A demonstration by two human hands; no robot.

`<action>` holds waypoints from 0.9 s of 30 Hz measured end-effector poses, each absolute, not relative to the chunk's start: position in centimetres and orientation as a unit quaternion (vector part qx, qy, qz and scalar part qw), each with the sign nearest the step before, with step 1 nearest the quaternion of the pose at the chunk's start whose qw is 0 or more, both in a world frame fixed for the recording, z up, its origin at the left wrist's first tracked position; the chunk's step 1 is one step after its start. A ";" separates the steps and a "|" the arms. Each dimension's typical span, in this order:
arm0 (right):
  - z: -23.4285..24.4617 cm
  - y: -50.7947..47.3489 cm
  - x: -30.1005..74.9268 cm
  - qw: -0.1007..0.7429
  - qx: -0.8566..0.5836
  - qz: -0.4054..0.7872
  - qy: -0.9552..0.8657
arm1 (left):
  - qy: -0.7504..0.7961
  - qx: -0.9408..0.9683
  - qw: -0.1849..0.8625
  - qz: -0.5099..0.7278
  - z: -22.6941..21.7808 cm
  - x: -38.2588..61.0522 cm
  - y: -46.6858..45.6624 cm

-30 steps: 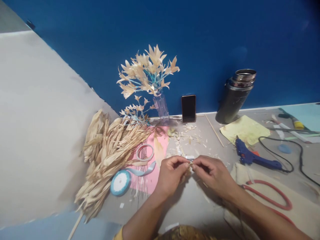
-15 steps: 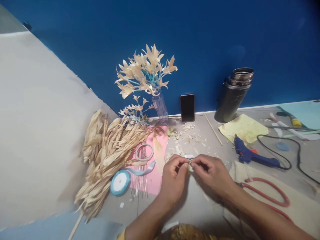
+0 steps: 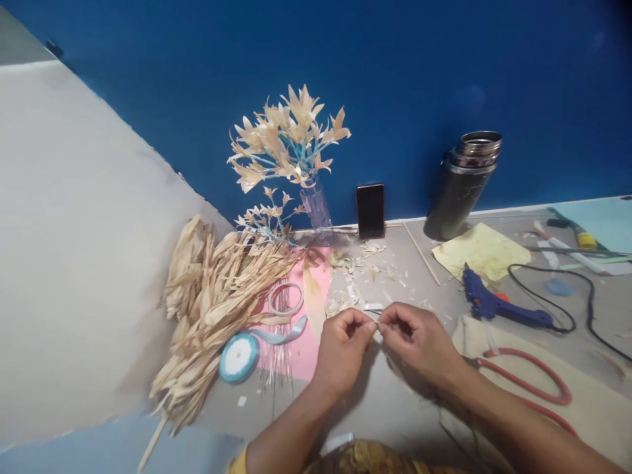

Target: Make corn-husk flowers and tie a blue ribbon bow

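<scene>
Close together over the table, my left hand (image 3: 344,345) and my right hand (image 3: 417,341) meet at their fingertips. Both are closed in a pinch on something small and pale, mostly hidden by the fingers, too small to name. To the left lie a pink sheet (image 3: 303,359) with thin wires (image 3: 275,368), a roll of tape (image 3: 286,299) and a spool of light blue ribbon (image 3: 239,357). A big bundle of dried corn husks (image 3: 212,309) rests farther left. Pale husk flowers (image 3: 291,138) on blue stems stand in a clear bottle (image 3: 317,210).
At the right are a blue glue gun (image 3: 503,306) with its black cord, red-handled scissors (image 3: 533,378) and a yellow paper (image 3: 484,253). A dark flask (image 3: 457,191) and a phone (image 3: 370,210) stand against the blue wall. Husk scraps (image 3: 370,266) litter the table.
The fingertips have shifted slightly, and the small pale piece between them shows less than before. Both hands stay pinched together in nearly the same place.
</scene>
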State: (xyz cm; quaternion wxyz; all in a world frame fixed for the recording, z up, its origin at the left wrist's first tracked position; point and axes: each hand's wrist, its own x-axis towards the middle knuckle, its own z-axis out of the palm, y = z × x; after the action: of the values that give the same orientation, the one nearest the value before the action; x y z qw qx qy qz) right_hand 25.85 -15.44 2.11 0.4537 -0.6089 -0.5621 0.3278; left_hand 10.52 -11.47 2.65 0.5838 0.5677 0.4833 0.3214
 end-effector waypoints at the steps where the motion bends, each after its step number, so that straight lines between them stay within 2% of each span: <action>1: 2.2 -15.5 25.8 0.460 -0.605 0.340 -0.554 | 0.485 0.574 0.575 0.322 2.7 10.5 -11.5; 4: 2.5 -15.4 25.8 0.478 -0.588 0.420 -0.499 | 0.491 0.602 0.525 0.349 2.9 10.5 -11.7; 8: 2.8 -15.1 25.9 0.491 -0.560 0.519 -0.420 | 0.451 0.694 0.394 0.399 2.7 10.3 -12.2; 10: 2.9 -15.0 26.1 0.494 -0.555 0.530 -0.409 | 0.422 0.739 0.344 0.396 2.5 10.2 -12.4; 13: 2.9 -14.9 26.2 0.495 -0.557 0.522 -0.415 | 0.404 0.771 0.324 0.371 2.5 10.0 -12.4; 17: 2.7 -15.0 26.4 0.481 -0.553 0.537 -0.418 | 0.392 0.766 0.370 0.351 3.0 9.8 -12.0; 21: 2.0 -14.9 26.1 0.494 -0.520 0.603 -0.349 | 0.427 0.692 0.423 0.400 3.1 10.1 -11.8; 27: 2.2 -14.8 26.1 0.488 -0.442 0.701 -0.274 | 0.438 0.470 0.655 0.398 2.1 10.7 -11.2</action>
State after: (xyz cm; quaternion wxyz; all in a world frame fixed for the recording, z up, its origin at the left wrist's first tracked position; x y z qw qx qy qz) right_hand 26.12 -14.80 2.22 0.4876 -0.4416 -0.2741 0.7015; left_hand 10.71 -11.23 2.13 0.6550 0.4702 0.4377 0.3978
